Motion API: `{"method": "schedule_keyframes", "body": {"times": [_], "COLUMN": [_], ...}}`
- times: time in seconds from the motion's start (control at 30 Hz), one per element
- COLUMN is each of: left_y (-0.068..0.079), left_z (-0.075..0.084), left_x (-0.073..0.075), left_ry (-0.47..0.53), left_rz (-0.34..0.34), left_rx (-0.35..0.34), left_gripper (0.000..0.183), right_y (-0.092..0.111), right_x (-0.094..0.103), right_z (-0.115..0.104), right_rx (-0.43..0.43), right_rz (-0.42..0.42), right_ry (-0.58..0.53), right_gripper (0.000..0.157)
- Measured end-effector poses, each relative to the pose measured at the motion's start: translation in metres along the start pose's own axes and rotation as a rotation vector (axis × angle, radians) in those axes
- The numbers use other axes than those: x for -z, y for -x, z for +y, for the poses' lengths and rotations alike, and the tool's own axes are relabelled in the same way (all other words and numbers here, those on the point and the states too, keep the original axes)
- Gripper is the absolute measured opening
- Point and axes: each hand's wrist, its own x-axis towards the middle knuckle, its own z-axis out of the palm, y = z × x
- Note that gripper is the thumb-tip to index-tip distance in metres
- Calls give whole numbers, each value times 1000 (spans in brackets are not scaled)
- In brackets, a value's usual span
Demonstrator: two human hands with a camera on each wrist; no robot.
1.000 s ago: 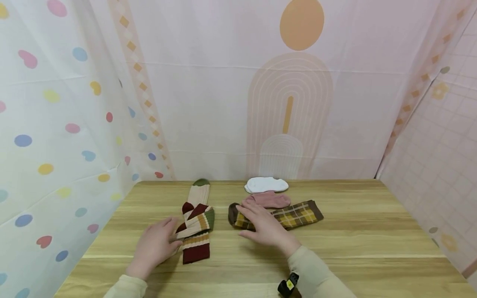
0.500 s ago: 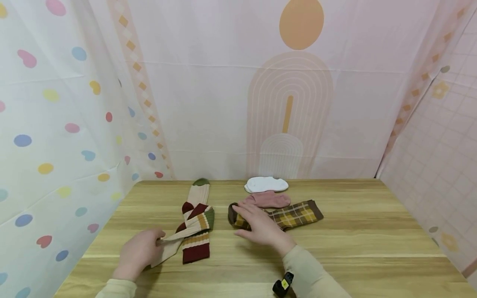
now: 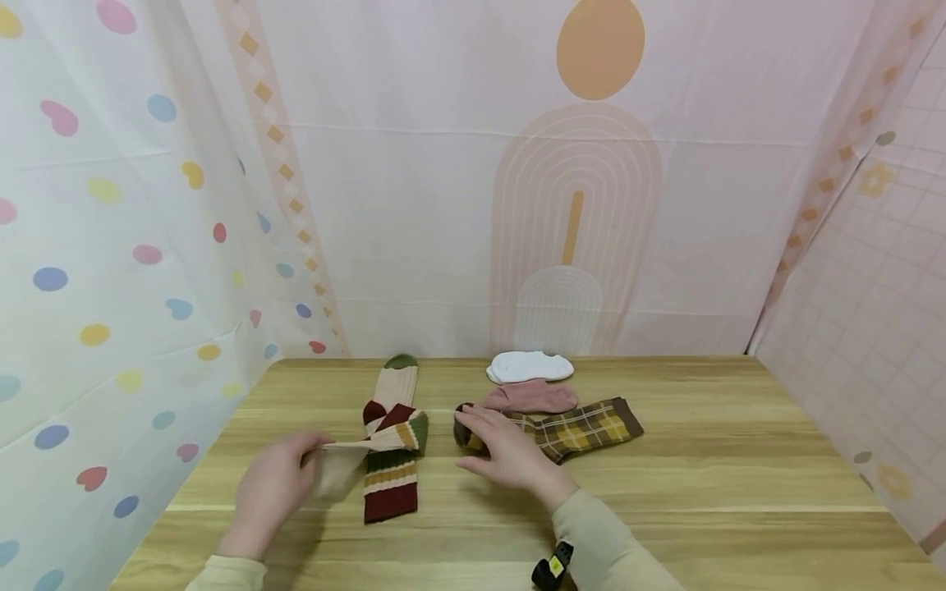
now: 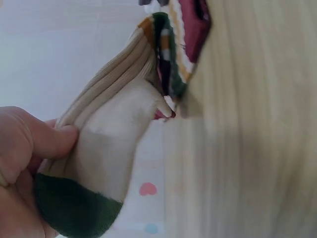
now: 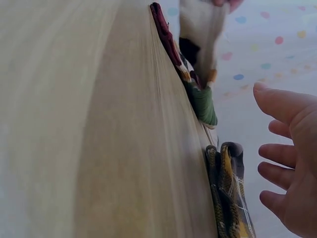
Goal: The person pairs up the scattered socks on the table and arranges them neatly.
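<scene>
My left hand (image 3: 272,484) pinches a cream sock with a green toe (image 4: 106,144) between thumb and fingers. That sock is lifted off the table on the left and stretches toward its folded, striped part (image 3: 395,437). Beneath lies a matching sock, its burgundy cuff (image 3: 390,504) toward me and its cream foot pointing away. My right hand (image 3: 510,451) is over the heel end of the yellow and brown plaid socks (image 3: 591,427), partly hiding them. In the right wrist view its fingers (image 5: 280,154) are extended and apart from the plaid socks.
Pink socks (image 3: 534,396) lie behind the plaid ones, with white low-cut socks (image 3: 528,367) behind those near the far edge. The wooden table (image 3: 724,460) is bounded by a patterned curtain (image 3: 414,205) at the back and sides.
My left hand has taken hold of the upper cream sock, drawn its toe end leftward and raised it off the table. My right hand has shifted slightly left over the plaid socks.
</scene>
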Motion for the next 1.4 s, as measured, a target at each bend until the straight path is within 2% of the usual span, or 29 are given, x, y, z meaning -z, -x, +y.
{"method": "schedule_keyframes", "body": {"times": [0.13, 0.3, 0.53, 0.8, 0.97, 1.17, 1.3, 1.4], "left_y": [-3, -7, -17, -32, -42, -48, -50, -52], "left_z": [8, 18, 40, 64, 78, 90, 93, 88], "left_x": [1, 3, 8, 17, 23, 29, 32, 30], "left_ry": [47, 88, 174, 261, 306, 415, 469, 456], "left_rz": [99, 178, 188, 239, 237, 255, 266, 261], "left_rx": [-67, -133, -128, -155, -133, -98, -65, -31], "left_gripper": [16, 19, 19, 20, 18, 17, 16, 16], "right_y": [-1, -1, 0, 2, 4, 7, 7, 8], "right_x": [-2, -4, -4, -2, 0, 4, 8, 9], "right_z": [-1, -2, -3, -1, 2, 4, 6, 8], "right_rx": [-1, -22, -45, -43, -41, -41, -29, -24], "right_rz": [8, 7, 9, 41, 78, 104, 137, 153], "right_ry": [2, -9, -16, -66, -79, -101, -107, -105], "right_gripper": [65, 65, 64, 66, 65, 64, 64, 64]}}
